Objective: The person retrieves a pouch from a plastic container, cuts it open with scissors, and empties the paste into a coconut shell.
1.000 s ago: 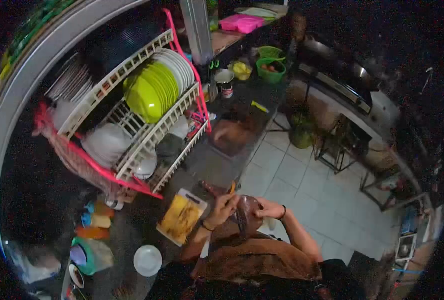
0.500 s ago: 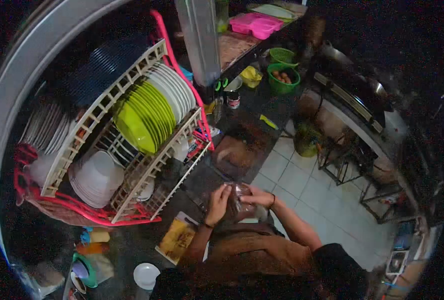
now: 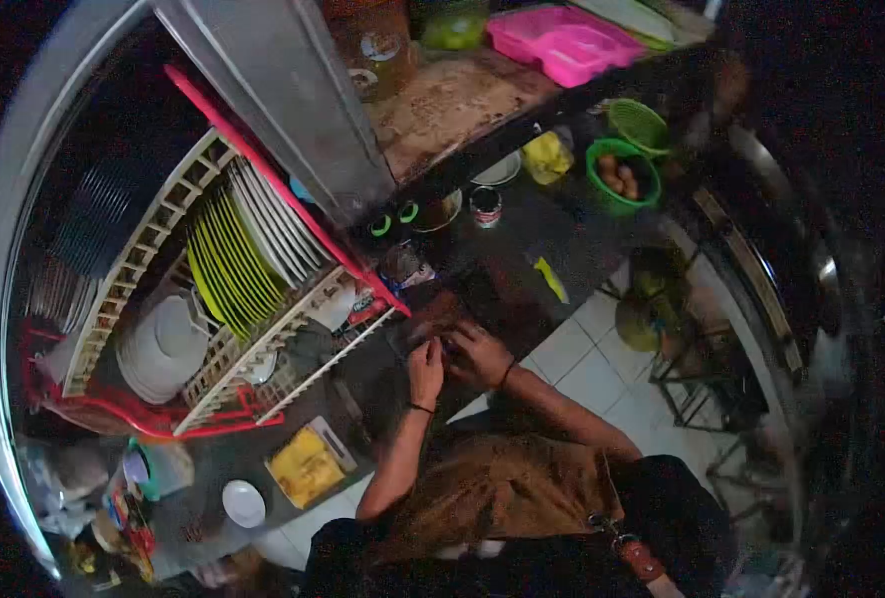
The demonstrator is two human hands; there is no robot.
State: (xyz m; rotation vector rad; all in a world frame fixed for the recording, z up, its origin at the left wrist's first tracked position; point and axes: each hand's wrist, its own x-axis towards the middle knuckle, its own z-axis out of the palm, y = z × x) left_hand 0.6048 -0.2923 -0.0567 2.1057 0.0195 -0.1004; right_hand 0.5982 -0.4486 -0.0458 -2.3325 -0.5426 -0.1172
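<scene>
My left hand [image 3: 425, 375] and my right hand [image 3: 478, 356] meet over the dark counter, close to its front edge. Both have bent fingers drawn together around a shiny plastic packet with dark brown contents, seen clearly only in the earlier view. Now my fingers and shadow hide nearly all of it. Just beyond my fingertips lies a brown, board-like patch [image 3: 442, 307] on the counter. To the left of my hands stands a dish rack [image 3: 313, 314] with green plates [image 3: 233, 269], white plates [image 3: 275, 224] and white bowls [image 3: 163, 344].
A yellow-handled knife [image 3: 552, 279], a can [image 3: 485, 206], a green basket of eggs [image 3: 622, 179] and a bag of yellow pieces [image 3: 548, 157] are farther back. A yellow-stained board [image 3: 308, 466] and white saucer [image 3: 244, 503] lie at left. A metal post [image 3: 283, 100] rises beside the rack.
The view has swung and come closer to the back counter. My hands have drawn together, fingers now nearly touching, and the packet between them has become mostly hidden.
</scene>
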